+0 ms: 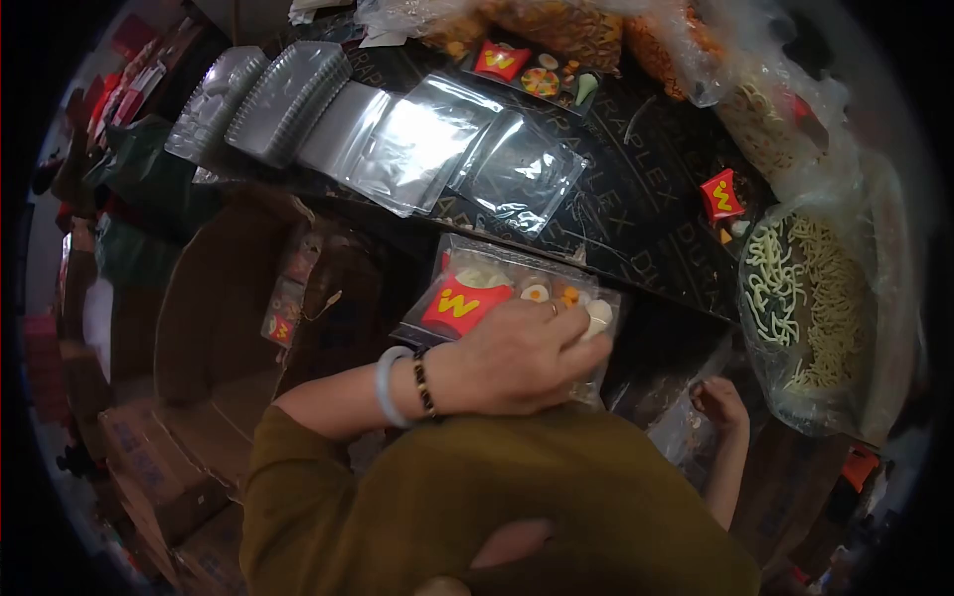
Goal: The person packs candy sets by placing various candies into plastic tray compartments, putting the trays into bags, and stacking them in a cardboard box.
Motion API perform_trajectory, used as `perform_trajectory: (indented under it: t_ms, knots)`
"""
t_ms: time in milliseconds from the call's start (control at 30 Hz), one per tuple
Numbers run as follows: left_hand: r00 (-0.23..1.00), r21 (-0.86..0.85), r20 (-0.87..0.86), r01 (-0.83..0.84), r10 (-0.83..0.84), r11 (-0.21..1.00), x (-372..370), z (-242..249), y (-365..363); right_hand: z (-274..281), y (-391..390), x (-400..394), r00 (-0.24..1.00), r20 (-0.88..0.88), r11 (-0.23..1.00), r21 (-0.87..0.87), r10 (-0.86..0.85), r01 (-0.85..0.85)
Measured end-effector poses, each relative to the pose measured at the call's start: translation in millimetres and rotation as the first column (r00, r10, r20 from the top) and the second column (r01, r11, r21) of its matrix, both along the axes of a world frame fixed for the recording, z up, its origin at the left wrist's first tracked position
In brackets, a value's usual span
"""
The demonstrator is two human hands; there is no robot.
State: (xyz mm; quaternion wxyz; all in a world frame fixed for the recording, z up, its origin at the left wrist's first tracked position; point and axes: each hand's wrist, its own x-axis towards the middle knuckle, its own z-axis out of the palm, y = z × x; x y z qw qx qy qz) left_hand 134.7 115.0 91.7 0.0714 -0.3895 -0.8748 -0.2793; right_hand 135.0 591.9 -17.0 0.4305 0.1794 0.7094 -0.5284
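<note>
My left hand (527, 353), with a pale bangle and a dark bracelet at the wrist, lies over a filled clear bag (517, 268) at the centre, its fingers bent and closed on it. Through the bag show a red fries carton (465, 304) with a yellow mark, a small fried-egg piece (535, 294), orange bits and a round white piece (599, 316). My right hand (719, 401) is lower right with curled fingers, beside a crumpled clear plastic bag (676, 422); what it holds is too small to tell.
Empty clear bags (427, 134) and stacked clear trays (288, 99) lie on the black table (646, 149). Another toy set (542, 81) is at the back, a red carton (722, 195) at right. A bag of noodle-like pieces (820, 308) stands right, an open cardboard box (224, 298) left.
</note>
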Motion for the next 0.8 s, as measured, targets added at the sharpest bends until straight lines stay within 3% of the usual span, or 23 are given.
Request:
perform_trajectory:
  t_ms: [33,67,133,167,233,267,300,333,367,400,433,467,533,600,667,700,767,800]
  knots:
    - [0.982,-0.082,0.188,0.042,-0.026,0.996,-8.8,-25.8,2.1,-17.4,29.0,21.9,0.994,0.053,0.993,0.072,-0.097,0.093]
    - [0.97,-0.046,0.244,0.011,0.001,0.999,-12.8,-65.5,0.9,-34.6,59.2,47.4,0.989,0.106,0.971,0.227,-0.1,0.074]
    - [0.974,0.022,0.226,0.017,-0.021,1.0,-8.3,-95.9,5.9,-63.8,107.8,91.6,0.957,0.288,0.825,0.53,0.042,-0.196]
    - [0.976,0.054,0.213,0.024,-0.035,0.998,-7.0,-99.9,8.8,-75.9,124.2,108.8,0.879,0.45,0.666,0.608,0.157,-0.431]
    - [0.945,0.153,0.315,0.035,-0.082,0.988,-4.9,-95.4,2.5,-74.1,118.6,109.9,0.601,0.72,0.309,0.518,0.346,-0.798]
    - [0.922,0.227,0.364,0.051,-0.133,0.973,-8.1,-95.8,-2.3,-76.3,118.6,99.6,0.492,0.761,0.166,0.468,0.423,-0.868]
    - [0.891,0.301,0.411,0.064,-0.19,0.952,-11.5,-95.8,-5.6,-61.3,93.0,75.3,0.517,0.695,0.118,0.537,0.499,-0.835]
    - [0.893,0.445,0.412,-0.024,-0.181,0.895,-16.4,-77.8,-9.0,-37.3,50.4,41.2,0.624,0.511,0.165,0.68,0.591,-0.714]
    - [0.891,0.439,0.438,-0.096,-0.12,0.894,-24.6,-63.1,-15.6,17.3,-26.9,-9.1,0.81,0.233,0.434,0.748,0.538,-0.502]
    - [0.885,0.428,0.463,-0.165,-0.059,0.888,-34.9,-53.0,-24.7,54.5,-90.3,-43.4,0.733,-0.097,0.461,0.83,0.673,-0.314]
    - [0.9,0.398,0.43,-0.259,0.071,0.88,-47.3,-48.2,-35.0,63.2,-127.3,-71.8,0.635,-0.553,0.76,0.645,0.539,-0.082]
    - [0.897,0.375,0.392,-0.357,0.203,0.856,-60.4,-45.2,-46.3,63.5,-156.8,-105.3,0.548,-0.647,0.771,0.637,0.53,0.006]
    - [0.859,0.381,0.237,-0.512,0.454,0.77,-87.0,-43.8,-76.4,58.1,-213.5,-178.6,0.33,-0.795,0.801,0.578,0.509,0.156]
    - [0.729,0.319,0.006,-0.65,0.684,0.69,-107.2,-44.6,-123.2,45.6,-256.8,-248.9,0.254,-0.802,0.774,0.592,0.54,0.226]
    - [0.515,0.332,-0.226,-0.757,0.827,0.562,-123.2,-44.8,-178.6,21.4,-275.8,-320.2,0.416,-0.699,0.664,0.703,0.582,0.254]
    - [0.387,0.322,-0.356,-0.804,0.851,0.5,-129.3,-45.0,-208.2,14.8,-277.9,-335.7,0.416,-0.653,0.622,0.749,0.633,0.229]
    - [0.165,0.29,-0.44,-0.904,0.883,0.314,-140.2,-44.2,-262.6,-6.2,-276.4,-366.7,0.393,-0.593,0.564,0.801,0.703,0.198]
    - [0.138,0.225,-0.367,-0.947,0.92,0.231,-142.6,-40.0,-282.8,-18.3,-273.6,-367.7,0.294,-0.637,0.598,0.77,0.712,0.22]
